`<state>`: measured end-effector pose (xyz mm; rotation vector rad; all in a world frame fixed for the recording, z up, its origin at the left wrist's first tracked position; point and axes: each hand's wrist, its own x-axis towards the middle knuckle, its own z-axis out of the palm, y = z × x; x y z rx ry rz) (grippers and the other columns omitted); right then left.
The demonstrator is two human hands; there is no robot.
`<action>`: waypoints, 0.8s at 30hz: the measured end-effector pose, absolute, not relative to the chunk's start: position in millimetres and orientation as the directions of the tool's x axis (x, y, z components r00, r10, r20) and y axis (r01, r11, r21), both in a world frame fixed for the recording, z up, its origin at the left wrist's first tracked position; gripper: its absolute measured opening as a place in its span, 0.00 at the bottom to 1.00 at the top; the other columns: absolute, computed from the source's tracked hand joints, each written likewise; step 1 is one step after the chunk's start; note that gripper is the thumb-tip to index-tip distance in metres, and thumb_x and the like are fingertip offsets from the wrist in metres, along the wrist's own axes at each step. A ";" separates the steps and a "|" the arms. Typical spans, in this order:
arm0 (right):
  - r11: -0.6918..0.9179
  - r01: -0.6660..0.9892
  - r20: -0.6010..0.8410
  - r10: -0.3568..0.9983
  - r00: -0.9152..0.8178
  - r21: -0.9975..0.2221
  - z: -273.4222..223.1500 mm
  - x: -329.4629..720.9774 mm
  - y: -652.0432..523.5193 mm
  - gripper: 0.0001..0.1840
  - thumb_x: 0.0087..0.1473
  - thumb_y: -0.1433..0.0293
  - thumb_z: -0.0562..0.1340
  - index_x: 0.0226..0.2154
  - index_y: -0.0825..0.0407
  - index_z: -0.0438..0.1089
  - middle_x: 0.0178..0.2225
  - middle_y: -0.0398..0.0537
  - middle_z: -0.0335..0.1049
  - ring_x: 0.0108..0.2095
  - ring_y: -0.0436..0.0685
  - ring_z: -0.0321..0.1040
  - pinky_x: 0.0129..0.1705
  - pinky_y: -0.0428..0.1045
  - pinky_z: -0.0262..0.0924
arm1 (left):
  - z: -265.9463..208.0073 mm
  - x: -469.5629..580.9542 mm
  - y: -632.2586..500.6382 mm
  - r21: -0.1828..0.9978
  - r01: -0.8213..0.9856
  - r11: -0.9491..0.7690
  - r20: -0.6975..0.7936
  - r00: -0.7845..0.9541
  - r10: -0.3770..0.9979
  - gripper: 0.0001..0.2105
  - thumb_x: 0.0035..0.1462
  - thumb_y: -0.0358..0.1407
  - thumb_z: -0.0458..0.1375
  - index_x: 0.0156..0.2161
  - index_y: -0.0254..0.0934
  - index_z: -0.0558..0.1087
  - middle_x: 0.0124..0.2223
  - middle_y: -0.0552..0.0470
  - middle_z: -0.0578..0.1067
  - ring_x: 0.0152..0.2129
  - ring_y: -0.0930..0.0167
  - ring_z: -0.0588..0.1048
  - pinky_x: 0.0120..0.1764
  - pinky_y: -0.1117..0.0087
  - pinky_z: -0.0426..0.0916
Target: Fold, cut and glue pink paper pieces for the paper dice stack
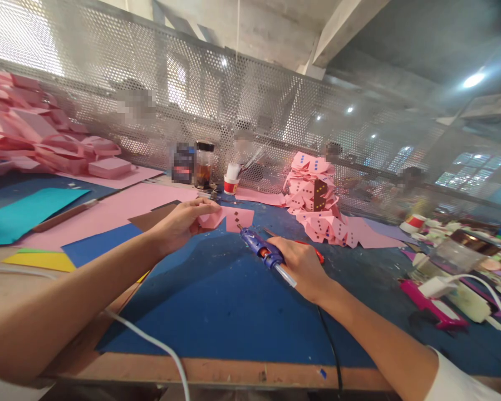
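Between its thumb and fingers my left hand (188, 221) pinches a folded pink paper piece (239, 219) marked with small dark diamond shapes. My right hand (300, 260) is wrapped round a purple hot glue gun (262, 249), which has a clear glue stick (285, 275) poking out of its back end. The gun's nozzle points at the lower edge of the pink paper; whether it touches cannot be told. Just behind my right hand lies a red-handled tool (319, 255), partly hidden. Both hands are above a dark blue work sheet (217, 312).
Heaped pink paper pieces (37, 122) fill the back left. Dotted pink pieces (313, 195) are stacked at the back, near a red-and-white cup (231, 184) and a jar (204, 165). Right stand a clear container (455, 250) and a magenta object (432, 305). A white cable (154, 341) crosses the front edge.
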<state>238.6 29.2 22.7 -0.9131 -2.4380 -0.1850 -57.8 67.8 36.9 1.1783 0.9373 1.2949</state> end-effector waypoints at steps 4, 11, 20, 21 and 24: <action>0.767 0.640 0.530 0.564 -0.633 -0.052 22.6 237.6 28.6 0.08 0.64 0.71 0.59 0.47 0.50 0.67 0.40 0.47 0.79 0.40 0.57 0.78 0.38 0.48 0.61 | 37.9 -57.2 66.8 0.974 -0.206 -0.096 0.116 0.089 0.989 0.12 0.47 0.39 0.70 0.30 0.35 0.73 0.28 0.56 0.69 0.24 0.75 0.68 0.28 0.74 0.68; 0.753 0.654 0.535 0.583 -0.612 -0.073 24.2 235.1 26.0 0.10 0.63 0.72 0.59 0.47 0.49 0.67 0.43 0.48 0.80 0.42 0.58 0.78 0.39 0.48 0.62 | 38.4 -57.2 68.2 0.971 -0.213 -0.105 0.121 0.060 0.991 0.13 0.44 0.39 0.72 0.31 0.35 0.75 0.30 0.55 0.71 0.25 0.74 0.70 0.29 0.73 0.69; 0.735 0.675 0.558 0.584 -0.590 -0.055 21.4 232.1 25.9 0.11 0.61 0.73 0.59 0.47 0.49 0.67 0.44 0.48 0.80 0.39 0.58 0.78 0.36 0.48 0.62 | 41.5 -55.6 64.6 0.970 -0.219 -0.106 0.121 0.056 0.991 0.13 0.45 0.39 0.71 0.32 0.34 0.74 0.30 0.55 0.71 0.26 0.74 0.69 0.31 0.72 0.70; 0.735 0.676 0.559 0.583 -0.590 -0.053 21.3 232.0 25.7 0.11 0.62 0.73 0.59 0.47 0.49 0.67 0.45 0.49 0.80 0.39 0.58 0.78 0.36 0.48 0.62 | 41.7 -55.4 64.5 0.970 -0.219 -0.105 0.120 0.057 0.991 0.13 0.45 0.39 0.71 0.32 0.34 0.74 0.30 0.55 0.71 0.26 0.74 0.69 0.31 0.72 0.70; 0.733 0.679 0.562 0.581 -0.588 -0.047 21.4 231.5 25.1 0.10 0.62 0.72 0.59 0.47 0.49 0.67 0.45 0.49 0.80 0.39 0.58 0.78 0.35 0.48 0.62 | 41.4 -55.2 65.1 0.970 -0.218 -0.103 0.118 0.056 0.991 0.13 0.45 0.39 0.71 0.32 0.34 0.74 0.30 0.55 0.71 0.26 0.74 0.69 0.30 0.72 0.69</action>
